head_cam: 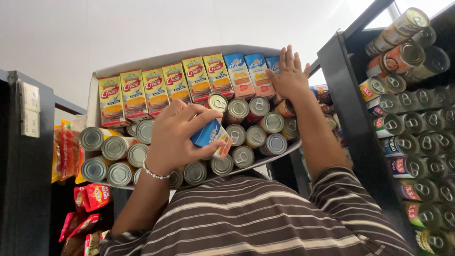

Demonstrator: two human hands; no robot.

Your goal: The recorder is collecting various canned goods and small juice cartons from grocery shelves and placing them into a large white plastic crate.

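My left hand (173, 137), with a bead bracelet on its wrist, is closed around a small blue carton (210, 134) in front of the rows of cans (118, 148). My right hand (289, 76) reaches further back with fingers spread. It lies flat against the blue cartons (246, 70) at the right end of the back row. That row stands in a white shelf tray (142, 64), with several yellow cartons (156, 90) to the left of the blue ones. Silver-topped cans fill the tray in front of the cartons.
A black rack (341, 95) on the right holds many cans (412, 118) lying with their tops outward. On the left, a dark shelf post (23, 142) stands beside orange snack packets (66, 151) and red packets (92, 196). My striped shirt (256, 218) fills the bottom.
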